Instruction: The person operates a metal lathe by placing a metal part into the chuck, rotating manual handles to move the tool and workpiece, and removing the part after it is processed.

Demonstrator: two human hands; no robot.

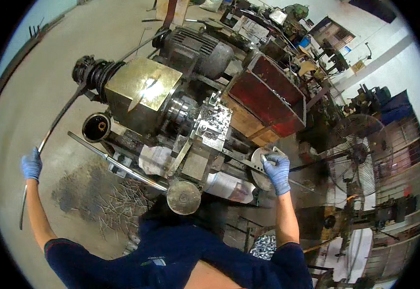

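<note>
My left hand (32, 166), in a blue glove, is closed round a long thin metal rod (58, 120). The rod slants from the dark pulley end of a small lathe down past my hand. Out to the right, my gloved right hand (277, 173) is closed on a flat metal lever (251, 164) with a row of holes. Behind that hand is a round metal disc (259, 180), partly covered by it. Between my hands stands the lathe, with a shiny brass-coloured headstock cover (145, 82), a chuck (180, 110) and a chip-covered tool slide (213, 123).
A motor (195, 50) sits behind the headstock, and a red metal bin (268, 94) beside it. A long bar handle (123, 166) and a round plate (183, 197) jut toward me. Scrap rods (125, 204) litter the floor. A large fan (359, 154) stands right.
</note>
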